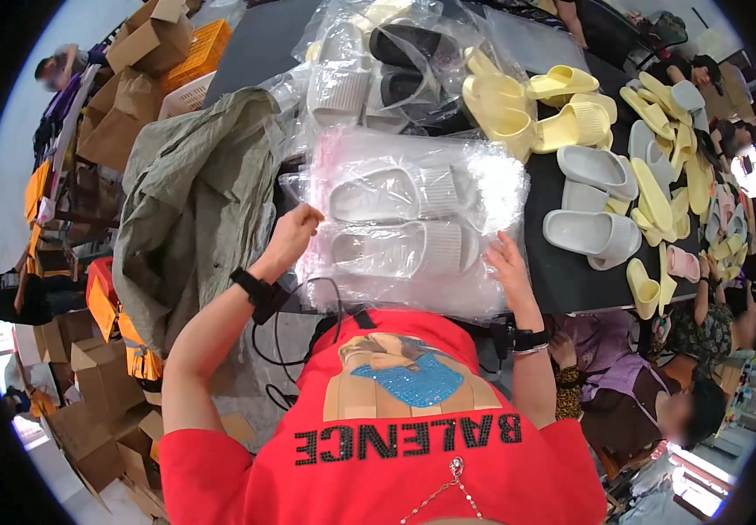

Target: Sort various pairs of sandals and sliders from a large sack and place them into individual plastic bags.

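Note:
In front of me lies a clear plastic zip bag [395,289] on a stack of similar bags. Inside it a pair of pale grey slides [443,249] rests side by side. At the bag's left side, my left hand [294,234] has its fingers pinched together on the pink-tinged zip edge [315,201]. My right hand [509,269] is by the bag's right edge, fingers apart and holding nothing. Just beyond, bagged slides in grey [339,87] and black [406,45] are heaped. Glare hides part of the bag's upper right.
Loose yellow slides [572,125] and grey slides [590,233] cover the black table's [562,284] right side. A grey-green cloth [194,192] drapes over the left. Cardboard boxes [111,376] stand at the left. A person in purple [601,350] sits close on my right.

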A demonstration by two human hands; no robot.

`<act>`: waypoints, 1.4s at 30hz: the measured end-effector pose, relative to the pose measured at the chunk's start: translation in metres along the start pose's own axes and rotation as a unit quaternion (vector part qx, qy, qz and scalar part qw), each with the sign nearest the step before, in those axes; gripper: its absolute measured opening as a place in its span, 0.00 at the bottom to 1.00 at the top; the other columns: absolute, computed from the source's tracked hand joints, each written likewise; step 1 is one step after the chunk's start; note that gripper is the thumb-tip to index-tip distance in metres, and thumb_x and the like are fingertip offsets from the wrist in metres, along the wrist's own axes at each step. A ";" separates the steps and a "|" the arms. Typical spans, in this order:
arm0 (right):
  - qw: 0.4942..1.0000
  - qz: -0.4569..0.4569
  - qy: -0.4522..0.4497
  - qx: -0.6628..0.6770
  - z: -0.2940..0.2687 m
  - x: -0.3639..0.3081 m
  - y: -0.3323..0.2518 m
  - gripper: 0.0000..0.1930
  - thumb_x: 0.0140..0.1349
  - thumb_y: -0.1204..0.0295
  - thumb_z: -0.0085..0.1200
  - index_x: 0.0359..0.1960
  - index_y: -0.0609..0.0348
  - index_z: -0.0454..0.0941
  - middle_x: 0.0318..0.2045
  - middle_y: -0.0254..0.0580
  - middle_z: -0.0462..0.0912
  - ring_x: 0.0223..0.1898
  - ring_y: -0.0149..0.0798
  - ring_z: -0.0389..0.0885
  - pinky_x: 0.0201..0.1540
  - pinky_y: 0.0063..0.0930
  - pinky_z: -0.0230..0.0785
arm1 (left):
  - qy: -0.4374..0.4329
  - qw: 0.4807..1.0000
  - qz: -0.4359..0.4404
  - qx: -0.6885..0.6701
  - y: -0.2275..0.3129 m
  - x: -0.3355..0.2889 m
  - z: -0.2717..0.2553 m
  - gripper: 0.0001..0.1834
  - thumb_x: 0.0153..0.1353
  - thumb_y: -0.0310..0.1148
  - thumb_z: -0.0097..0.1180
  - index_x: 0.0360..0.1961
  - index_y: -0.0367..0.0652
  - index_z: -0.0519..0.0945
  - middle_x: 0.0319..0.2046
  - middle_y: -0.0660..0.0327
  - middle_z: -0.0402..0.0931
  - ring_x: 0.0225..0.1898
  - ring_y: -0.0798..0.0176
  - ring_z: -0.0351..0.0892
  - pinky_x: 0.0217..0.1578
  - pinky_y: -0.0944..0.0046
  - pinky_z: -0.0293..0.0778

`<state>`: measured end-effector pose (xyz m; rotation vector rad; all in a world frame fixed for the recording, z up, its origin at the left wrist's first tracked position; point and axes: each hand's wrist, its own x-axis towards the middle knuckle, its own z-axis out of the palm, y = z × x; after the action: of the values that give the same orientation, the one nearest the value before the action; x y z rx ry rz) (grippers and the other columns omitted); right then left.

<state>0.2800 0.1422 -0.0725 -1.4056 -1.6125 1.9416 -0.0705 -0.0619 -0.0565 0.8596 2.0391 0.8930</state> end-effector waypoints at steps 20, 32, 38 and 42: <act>0.980 -0.127 0.138 -0.062 0.000 0.047 0.059 0.09 0.59 0.66 0.50 0.35 0.57 0.74 0.26 0.31 0.77 0.28 0.24 0.73 0.28 0.21 0.68 | -0.005 0.869 -0.012 -0.495 0.009 0.017 -0.045 0.04 0.58 0.32 0.48 0.29 0.46 0.74 0.26 0.67 0.72 0.23 0.71 0.67 0.24 0.70 0.64; 0.991 -0.024 0.120 0.051 0.007 0.026 0.037 0.11 0.62 0.63 0.46 0.35 0.58 0.71 0.22 0.28 0.72 0.20 0.22 0.68 0.20 0.17 0.61 | -0.297 0.954 0.048 -0.005 0.040 0.000 0.026 0.18 0.59 0.36 0.51 0.47 0.37 0.74 0.40 0.58 0.76 0.32 0.60 0.74 0.34 0.62 0.71; 0.995 -0.002 0.085 0.055 0.014 0.025 0.027 0.09 0.61 0.64 0.45 0.34 0.55 0.73 0.23 0.26 0.71 0.23 0.20 0.66 0.21 0.17 0.59 | -0.139 0.846 0.413 0.307 0.075 0.039 0.072 0.28 0.42 0.41 0.61 0.46 0.39 0.72 0.42 0.48 0.71 0.43 0.42 0.69 0.42 0.50 0.66; 0.992 -0.054 0.092 0.062 0.010 0.028 0.044 0.08 0.61 0.65 0.45 0.32 0.55 0.72 0.23 0.26 0.71 0.24 0.21 0.67 0.24 0.18 0.61 | -0.132 0.821 0.459 0.315 0.070 0.072 0.116 0.26 0.40 0.35 0.58 0.43 0.39 0.73 0.39 0.47 0.71 0.42 0.43 0.69 0.43 0.48 0.65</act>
<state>0.2739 0.1399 -0.1252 -1.3739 -1.4294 1.7632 0.0076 0.0679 -0.0820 2.3104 1.6136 0.4637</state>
